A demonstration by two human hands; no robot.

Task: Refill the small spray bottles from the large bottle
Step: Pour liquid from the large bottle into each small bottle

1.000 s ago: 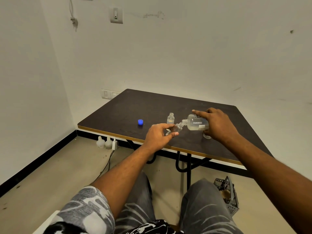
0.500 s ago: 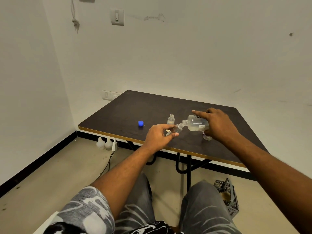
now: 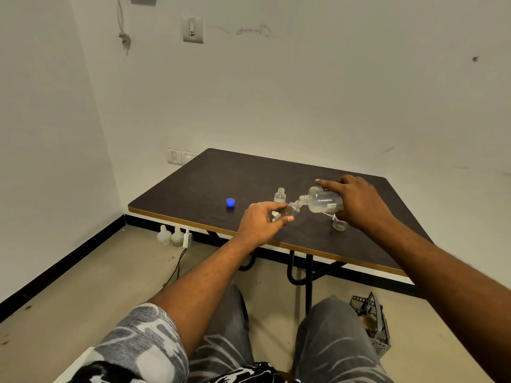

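My right hand grips the large clear bottle, tipped on its side with its open neck pointing left. That neck meets the mouth of a small clear bottle, which my left hand holds tilted above the dark table. A second small bottle stands upright and uncapped just behind them. A clear spray top lies on the table under my right hand. A blue cap rests to the left.
The table's near edge has a yellow trim. On the floor by the wall stand two white bottles and a plug with a cable. A black crate sits on the floor at the right, beside my knee.
Both hands and the two joined bottles hold nearly the same pose. Only the camera has shifted slightly.
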